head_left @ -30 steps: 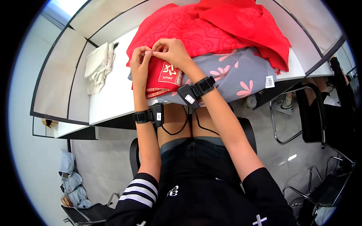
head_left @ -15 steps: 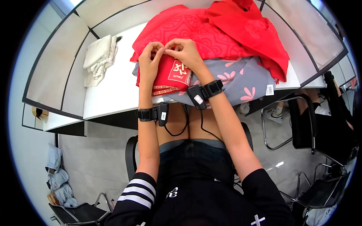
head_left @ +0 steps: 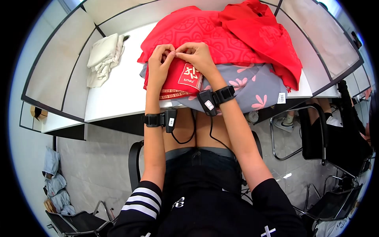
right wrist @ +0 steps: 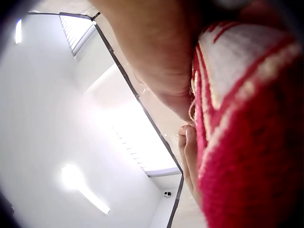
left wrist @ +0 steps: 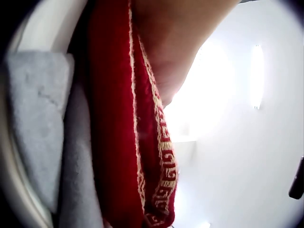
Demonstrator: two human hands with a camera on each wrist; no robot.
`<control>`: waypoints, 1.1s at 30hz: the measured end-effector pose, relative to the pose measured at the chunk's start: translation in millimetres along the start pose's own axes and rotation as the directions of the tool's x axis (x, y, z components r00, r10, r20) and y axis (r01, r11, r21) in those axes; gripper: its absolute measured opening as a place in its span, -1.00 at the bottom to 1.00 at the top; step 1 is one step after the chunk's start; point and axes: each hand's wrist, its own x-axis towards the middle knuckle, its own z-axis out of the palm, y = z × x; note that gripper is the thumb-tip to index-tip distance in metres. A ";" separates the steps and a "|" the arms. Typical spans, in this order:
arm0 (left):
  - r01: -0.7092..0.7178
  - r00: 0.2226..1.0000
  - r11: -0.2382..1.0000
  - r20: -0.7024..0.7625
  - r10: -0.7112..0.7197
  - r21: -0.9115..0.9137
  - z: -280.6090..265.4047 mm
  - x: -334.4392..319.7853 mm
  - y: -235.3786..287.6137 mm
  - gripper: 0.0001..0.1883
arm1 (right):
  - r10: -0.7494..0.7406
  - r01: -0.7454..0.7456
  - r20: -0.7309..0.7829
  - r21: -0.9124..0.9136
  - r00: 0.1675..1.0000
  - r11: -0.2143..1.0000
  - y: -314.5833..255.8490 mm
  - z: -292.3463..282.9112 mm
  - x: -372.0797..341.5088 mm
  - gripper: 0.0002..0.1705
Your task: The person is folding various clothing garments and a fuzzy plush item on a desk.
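Left hand (head_left: 159, 61) and right hand (head_left: 198, 57) converge at folded red cloth (head_left: 173, 81), each grip's hold (fingertips indistinct) unclear.

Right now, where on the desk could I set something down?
Widest: the white desktop between the folded cream cloth and the red gold-lettered towel. A slim strip shows between the patterned red fabric and the pale right partition. Crowded: the middle, where left hand and right hand meet at the towel, beside grey pink-flowered cloth.

Glossy grey floor (head_left: 102, 158), pale wall (head_left: 29, 158)
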 end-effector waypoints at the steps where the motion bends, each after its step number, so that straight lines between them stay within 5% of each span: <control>1: 0.001 1.000 1.000 0.000 -0.001 0.000 -0.1 -0.2 -0.2 -0.88 | 0.002 -0.002 0.003 -0.026 1.000 1.000 -0.2 -0.4 0.4 -0.83; 8: -0.042 0.999 0.998 0.028 0.041 0.053 2.6 0.8 0.0 -0.87 | -0.140 0.130 -0.072 -0.123 0.988 0.984 -0.7 3.0 1.3 -0.77; 9: -0.057 0.998 0.997 0.000 0.057 0.051 3.3 1.1 -1.7 -0.87 | -0.043 0.035 -0.075 -0.109 0.996 0.993 -3.6 2.4 -0.8 -0.69; 16: -0.084 0.996 0.994 -0.024 0.086 0.069 2.6 0.6 3.1 -0.85 | -0.057 0.056 -0.019 -0.041 0.998 0.998 -9.4 3.1 -1.6 -0.66; 18: -0.017 0.999 0.998 -0.044 0.014 -0.060 4.9 -1.1 11.0 -0.89 | -0.048 0.047 -0.012 -0.060 0.999 0.997 -5.9 4.1 -1.3 -0.68; 26: 0.000 1.000 0.993 0.007 -0.001 0.122 0.9 -4.1 0.6 -0.86 | -0.078 0.077 -0.008 -0.115 0.997 0.990 -7.6 2.5 -0.5 -0.67; 33: 0.008 1.000 0.998 0.006 -0.008 0.065 -0.5 -6.6 1.2 -0.88 | -0.060 0.070 0.086 -0.118 0.994 0.991 -8.4 2.1 -0.9 -0.57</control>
